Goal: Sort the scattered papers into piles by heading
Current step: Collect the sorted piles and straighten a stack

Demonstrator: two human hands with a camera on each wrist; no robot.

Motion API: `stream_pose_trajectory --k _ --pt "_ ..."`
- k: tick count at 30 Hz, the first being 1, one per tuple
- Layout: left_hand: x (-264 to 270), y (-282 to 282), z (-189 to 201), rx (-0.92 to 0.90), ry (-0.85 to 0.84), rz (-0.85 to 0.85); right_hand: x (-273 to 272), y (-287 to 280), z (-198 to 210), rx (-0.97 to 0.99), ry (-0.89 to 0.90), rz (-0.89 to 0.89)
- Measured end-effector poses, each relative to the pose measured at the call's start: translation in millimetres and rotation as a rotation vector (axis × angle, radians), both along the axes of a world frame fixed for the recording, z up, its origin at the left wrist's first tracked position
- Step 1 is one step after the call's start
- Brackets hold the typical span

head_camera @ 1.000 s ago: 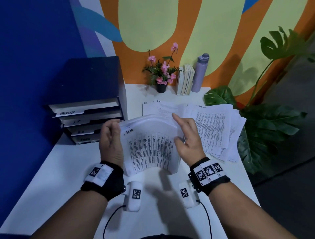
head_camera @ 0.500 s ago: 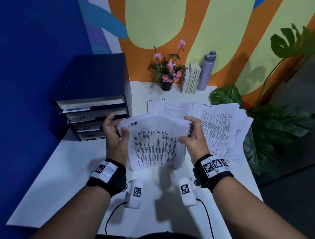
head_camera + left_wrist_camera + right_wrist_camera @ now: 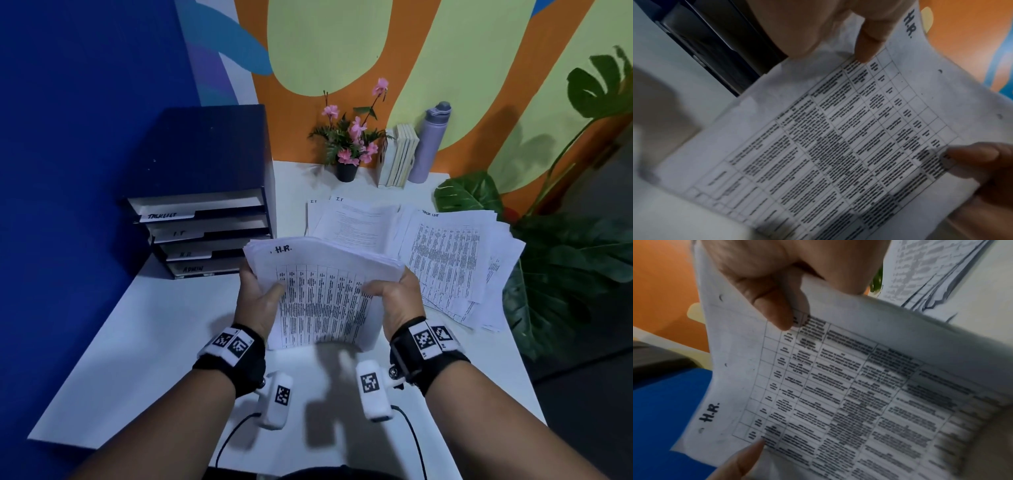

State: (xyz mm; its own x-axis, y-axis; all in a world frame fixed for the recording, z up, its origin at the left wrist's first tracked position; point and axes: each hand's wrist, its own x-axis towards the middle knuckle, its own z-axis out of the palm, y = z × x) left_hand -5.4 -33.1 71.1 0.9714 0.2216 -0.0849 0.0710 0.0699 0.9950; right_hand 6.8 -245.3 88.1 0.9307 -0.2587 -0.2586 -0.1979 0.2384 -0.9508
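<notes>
I hold the H.R. stack (image 3: pixel 325 294) up off the white table (image 3: pixel 144 342), right in front of me. My left hand (image 3: pixel 257 301) holds its left edge and my right hand (image 3: pixel 397 298) holds its right edge. Each thumb lies on the top page and my other fingers curl behind. The stack is many thin sheets, so I think it is a bit heavy but very floppy. It bends in the middle like a little hill. The pages are smooth, and I think they could slide apart and fan out if I let my hold go loose. The edges are the best place to hold, with a firm squeeze on both sides. Other papers lie on the table behind, the IT pile (image 3: pixel 356 222) and the task list pile (image 3: pixel 448 257). The dark tray rack (image 3: pixel 205 192) with labels stands to the left.
</notes>
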Motion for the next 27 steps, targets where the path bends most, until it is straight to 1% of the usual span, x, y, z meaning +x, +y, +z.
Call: stream_pose_trajectory --k 2,4,7,11,16,19,22,25,27 --pt "-0.6 5.2 -9.0 0.057 0.003 -0.029 -2.6 -0.7 -7.1 -0.058 0.044 0.100" --pt "-1.2 7.1 -16.9 0.124 0.026 -0.043 -6.0 0.4 -12.7 -0.076 0.106 0.149" --pt "-2.1 4.6 -25.0 0.139 0.068 -0.027 -7.4 -1.2 -14.6 -0.059 0.107 0.130" --pt "-2.0 4.6 -25.8 0.160 0.093 -0.008 -3.7 -1.8 -9.6 -0.095 0.096 0.155" --pt "-4.7 14.5 -32.0 0.276 0.149 -0.119 3.7 -0.4 -15.9 -0.081 0.110 0.052" --pt "-4.2 18.4 -30.5 0.278 0.159 -0.066 5.1 6.1 -15.3 -0.065 0.076 0.081" --pt "-3.1 28.3 -26.7 0.275 0.191 -0.016 4.1 16.4 -15.1 -0.055 -0.018 0.189" --pt "-3.5 45.5 -30.2 0.263 0.234 0.011 6.0 28.2 -17.0 -0.179 -0.074 0.284" --pt "-5.6 57.2 -35.2 0.267 0.283 0.007 10.0 40.0 -22.4 -0.232 -0.050 0.291"
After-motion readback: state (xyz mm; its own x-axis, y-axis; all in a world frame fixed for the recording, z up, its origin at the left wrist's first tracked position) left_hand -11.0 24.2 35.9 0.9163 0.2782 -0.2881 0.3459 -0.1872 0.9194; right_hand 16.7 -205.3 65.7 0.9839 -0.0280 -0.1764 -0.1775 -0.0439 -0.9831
